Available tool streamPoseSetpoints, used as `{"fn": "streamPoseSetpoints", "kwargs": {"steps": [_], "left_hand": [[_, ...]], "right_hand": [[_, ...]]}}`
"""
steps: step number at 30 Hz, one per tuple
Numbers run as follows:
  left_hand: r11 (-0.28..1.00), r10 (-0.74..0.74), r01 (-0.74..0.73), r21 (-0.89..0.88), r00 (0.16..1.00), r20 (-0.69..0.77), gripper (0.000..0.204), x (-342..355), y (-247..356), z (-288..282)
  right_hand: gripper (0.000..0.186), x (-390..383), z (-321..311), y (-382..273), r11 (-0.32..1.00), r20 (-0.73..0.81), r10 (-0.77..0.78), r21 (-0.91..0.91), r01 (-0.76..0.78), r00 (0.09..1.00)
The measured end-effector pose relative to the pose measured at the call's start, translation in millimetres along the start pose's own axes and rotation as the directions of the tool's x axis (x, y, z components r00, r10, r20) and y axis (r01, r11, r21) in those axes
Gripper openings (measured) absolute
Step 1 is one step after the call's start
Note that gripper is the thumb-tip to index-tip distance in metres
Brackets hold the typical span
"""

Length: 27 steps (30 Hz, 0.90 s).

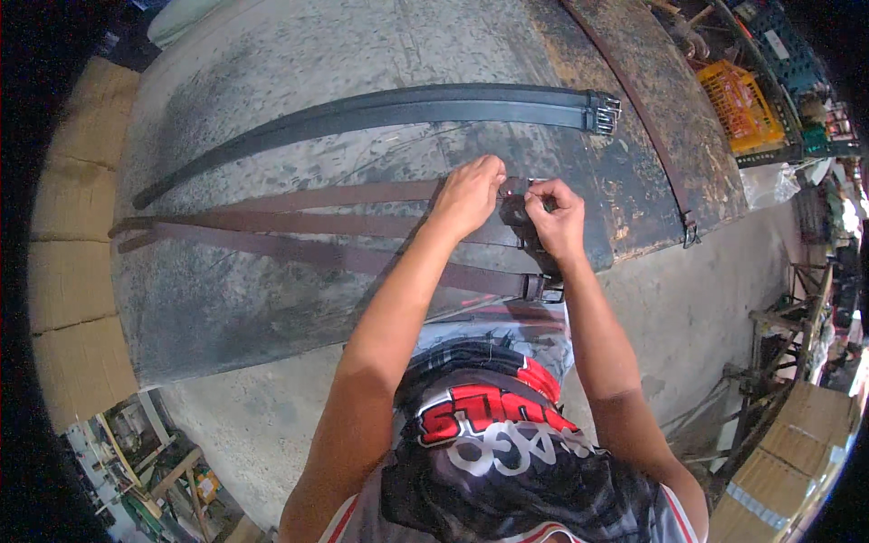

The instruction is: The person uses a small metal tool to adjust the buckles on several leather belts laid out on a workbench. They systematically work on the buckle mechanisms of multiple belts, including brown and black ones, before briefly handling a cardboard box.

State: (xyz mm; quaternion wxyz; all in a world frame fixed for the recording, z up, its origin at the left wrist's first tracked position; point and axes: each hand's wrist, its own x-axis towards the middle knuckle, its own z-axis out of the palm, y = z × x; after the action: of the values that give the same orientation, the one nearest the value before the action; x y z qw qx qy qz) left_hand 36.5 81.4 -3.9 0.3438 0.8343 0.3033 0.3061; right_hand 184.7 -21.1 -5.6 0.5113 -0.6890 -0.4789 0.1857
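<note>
Table (pixel 407 54), 2 black belts (pixel 507 110), 4 brown belts (pixel 335 223)

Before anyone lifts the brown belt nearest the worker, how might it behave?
The brown belt would probably sag, being a long, thin strap. Its right end may feel heavier, since the metal-looking buckle sits there. Pushed, it seems unlikely to roll, as the strap lies mostly flat on the table.

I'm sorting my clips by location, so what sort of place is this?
Probably a small workshop, perhaps for belts: brown belts and black belts lie across a big, scuffed worktable, with an orange crate past its right side.
</note>
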Motion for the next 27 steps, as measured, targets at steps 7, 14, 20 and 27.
{"fn": "streamPoseSetpoints", "kwargs": {"steps": [7, 14, 20, 27], "left_hand": [[1.0, -0.006, 0.006, -0.019, 1.0, -0.006, 0.01, 0.4, 0.6, -1.1], [1.0, -0.002, 0.002, -0.009, 1.0, -0.014, 0.01, 0.7, 0.4, -0.4], [1.0, 0.002, -0.002, -0.03, 1.0, -0.014, 0.01, 0.6, 0.3, -0.2], [1.0, 0.017, -0.017, -0.009, 1.0, -0.009, 0.011, 0.2, -2.2, 0.7]], "right_hand": [[0.012, 0.6, -0.6, -7.8, 1.0, 0.023, 0.009, 0.001, -0.009, 1.0], [0.012, 1.7, -0.1, -10.4, 0.999, 0.018, -0.017, -0.036, 0.018, 1.0], [0.011, 1.4, 0.9, -9.4, 0.999, 0.004, -0.024, -0.038, 0.024, 1.0], [0.01, 1.2, 0.9, -10.8, 0.999, 0.018, -0.019, -0.039, 0.02, 1.0]]}}
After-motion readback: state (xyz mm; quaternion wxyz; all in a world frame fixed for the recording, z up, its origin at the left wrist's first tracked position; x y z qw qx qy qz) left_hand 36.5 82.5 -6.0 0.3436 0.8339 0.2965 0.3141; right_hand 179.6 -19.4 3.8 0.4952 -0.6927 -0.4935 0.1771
